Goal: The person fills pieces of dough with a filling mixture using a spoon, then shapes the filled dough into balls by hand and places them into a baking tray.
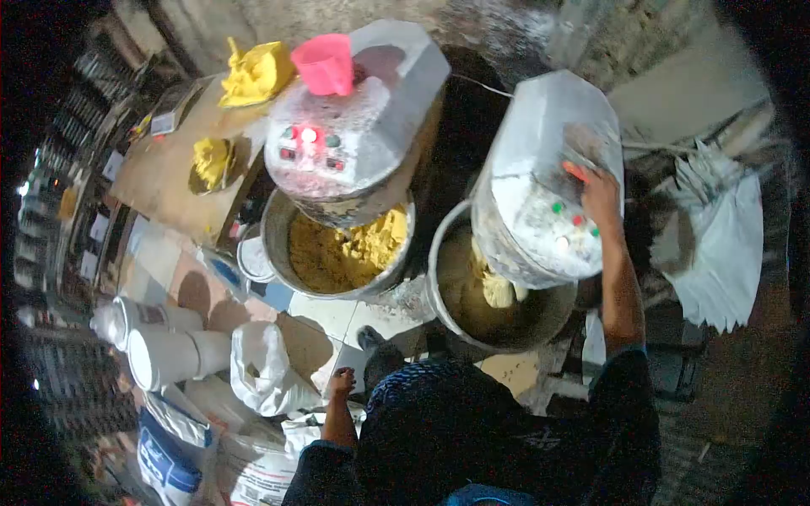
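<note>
My right hand (pixel 601 198) rests on the top cover of the white mixer on the right (pixel 527 190). Its fingers are closed around a small orange-red object (pixel 577 171) whose kind I cannot make out. Below that cover, the metal bowl (pixel 435 278) holds pale yellow dough (pixel 498 289) around the mixing tool. Low at my side hangs my left hand (pixel 342 384), its fingers loosely curled with nothing visible in them. It is nearest to an opened white plastic bag (pixel 260 371) on the floor.
A second mixer (pixel 354 126), with a pink jug (pixel 325 65) on top, stands left over a bowl of crumbly yellow dough (pixel 371 253). Yellow lumps (pixel 256 74) sit on a wooden table (pixel 156 181). White buckets (pixel 160 358) and sacks (pixel 169 447) crowd the lower left.
</note>
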Motion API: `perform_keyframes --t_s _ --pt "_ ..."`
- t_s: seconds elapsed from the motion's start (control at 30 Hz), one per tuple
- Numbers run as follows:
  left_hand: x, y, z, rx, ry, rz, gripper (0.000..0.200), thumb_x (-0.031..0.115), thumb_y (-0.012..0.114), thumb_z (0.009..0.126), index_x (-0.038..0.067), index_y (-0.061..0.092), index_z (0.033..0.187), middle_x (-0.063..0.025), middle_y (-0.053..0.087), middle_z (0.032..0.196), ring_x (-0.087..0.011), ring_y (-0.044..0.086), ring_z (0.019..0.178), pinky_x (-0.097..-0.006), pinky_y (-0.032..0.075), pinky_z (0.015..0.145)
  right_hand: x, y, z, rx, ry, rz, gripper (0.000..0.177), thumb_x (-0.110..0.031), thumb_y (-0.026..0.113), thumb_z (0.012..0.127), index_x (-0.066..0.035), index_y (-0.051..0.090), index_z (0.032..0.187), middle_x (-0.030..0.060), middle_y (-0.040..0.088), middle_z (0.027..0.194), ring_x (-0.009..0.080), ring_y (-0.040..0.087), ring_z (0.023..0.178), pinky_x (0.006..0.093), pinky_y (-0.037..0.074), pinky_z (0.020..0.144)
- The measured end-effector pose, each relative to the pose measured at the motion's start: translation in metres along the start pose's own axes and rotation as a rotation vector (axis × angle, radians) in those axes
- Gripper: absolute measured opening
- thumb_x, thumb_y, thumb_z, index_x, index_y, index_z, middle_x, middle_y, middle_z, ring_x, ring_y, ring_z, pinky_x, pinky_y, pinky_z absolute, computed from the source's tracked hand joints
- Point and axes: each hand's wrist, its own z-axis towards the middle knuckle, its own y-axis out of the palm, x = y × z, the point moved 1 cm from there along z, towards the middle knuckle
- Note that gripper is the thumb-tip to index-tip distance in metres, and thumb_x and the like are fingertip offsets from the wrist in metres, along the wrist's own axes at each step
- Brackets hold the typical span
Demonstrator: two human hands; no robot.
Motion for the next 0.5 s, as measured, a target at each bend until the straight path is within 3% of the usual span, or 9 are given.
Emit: perform_keyframes --t_s 0.07,0.17,0.2,0.23,0.3,0.33,0.4,0.47,0.5 --pt "-0.029 -0.021 0.022 0.026 -0.026 -0.192 0.024 0.028 0.060 0.088 0.005 0.060 0.093 -0.0026 0.058 0.070 -0.0136 0.053 0.053 -0.0287 0.042 0.046 0.020 0.017 -0.003 -0.104 -0.060 -0.085 0.038 -0.004 0.057 0.073 -0.007 0.066 0.109 0.0124 0.062 0.116 0.0317 0.059 0.103 0.0431 0.045 0.092" --pt "-0.057 -0.065 0.029 -0.221 0.141 -0.249 0.023 0.028 0.061 0.087 0.005 0.061 0.087 -0.0041 0.057 0.065 -0.0142 0.050 0.049 -0.0300 0.040 0.043 0.012 0.024 0.017 0.046 -0.122 -0.074 0.030 -0.007 0.055 0.080 -0.006 0.066 0.108 0.0142 0.064 0.110 0.0315 0.060 0.100 0.0437 0.045 0.089" --pt "-0.048 -0.067 0.017 -0.070 0.056 -0.241 0.024 0.029 0.062 0.086 0.005 0.061 0.084 -0.0041 0.057 0.064 -0.0156 0.050 0.049 -0.0309 0.039 0.043 -0.003 0.021 0.030 0.127 -0.090 -0.029 0.027 -0.008 0.055 0.082 -0.006 0.066 0.107 0.0145 0.065 0.108 0.0311 0.061 0.099 0.0434 0.046 0.088" --pt "-0.044 -0.069 0.008 0.080 -0.030 -0.243 0.025 0.030 0.063 0.085 0.006 0.060 0.080 -0.0041 0.056 0.063 -0.0169 0.050 0.048 -0.0319 0.039 0.043 -0.028 0.015 0.046 0.063 -0.012 0.086 0.023 -0.010 0.055 0.085 -0.005 0.066 0.104 0.0150 0.065 0.103 0.0314 0.061 0.095 0.0425 0.046 0.086" --pt "-0.038 -0.088 0.007 0.120 -0.123 -0.251 0.023 0.029 0.063 0.085 0.006 0.060 0.083 -0.0046 0.055 0.064 -0.0174 0.050 0.049 -0.0316 0.039 0.042 -0.093 0.002 0.076 -0.063 0.158 0.310 0.017 -0.013 0.055 0.089 -0.003 0.065 0.098 0.0159 0.066 0.093 0.0321 0.062 0.086 0.0406 0.047 0.081" --pt "-0.043 -0.098 0.011 0.112 -0.167 -0.261 0.022 0.029 0.062 0.085 0.007 0.060 0.084 -0.0049 0.055 0.064 -0.0176 0.050 0.049 -0.0315 0.039 0.042 -0.122 0.018 0.086 -0.059 0.083 0.419 0.022 -0.022 0.054 0.091 -0.002 0.064 0.088 0.0145 0.066 0.083 0.0315 0.063 0.078 0.0406 0.048 0.074" --pt "-0.044 -0.118 0.023 0.077 -0.210 -0.297 0.021 0.028 0.062 0.085 0.007 0.060 0.087 -0.0054 0.055 0.065 -0.0181 0.051 0.050 -0.0313 0.040 0.042 -0.209 0.011 0.129 -0.345 0.017 0.459 0.034 -0.032 0.052 0.093 -0.001 0.061 0.081 0.0150 0.063 0.075 0.0304 0.062 0.073 0.0412 0.048 0.068" --pt "-0.028 -0.141 0.037 0.062 -0.226 -0.322 0.020 0.027 0.061 0.085 0.008 0.060 0.090 -0.0059 0.054 0.067 -0.0186 0.051 0.051 -0.0310 0.040 0.042 -0.280 -0.008 0.184 -0.670 0.065 0.259 0.039 -0.037 0.054 0.092 -0.001 0.060 0.078 0.0153 0.060 0.069 0.0301 0.062 0.070 0.0420 0.047 0.067" --pt "-0.017 -0.153 0.048 0.076 -0.215 -0.344 0.019 0.027 0.061 0.085 0.009 0.060 0.091 -0.0061 0.054 0.067 -0.0188 0.051 0.051 -0.0309 0.040 0.042 -0.279 0.032 0.205 -0.543 0.099 0.420 0.040 -0.039 0.057 0.090 -0.001 0.060 0.078 0.0137 0.057 0.063 0.0273 0.061 0.060 0.0405 0.047 0.062"
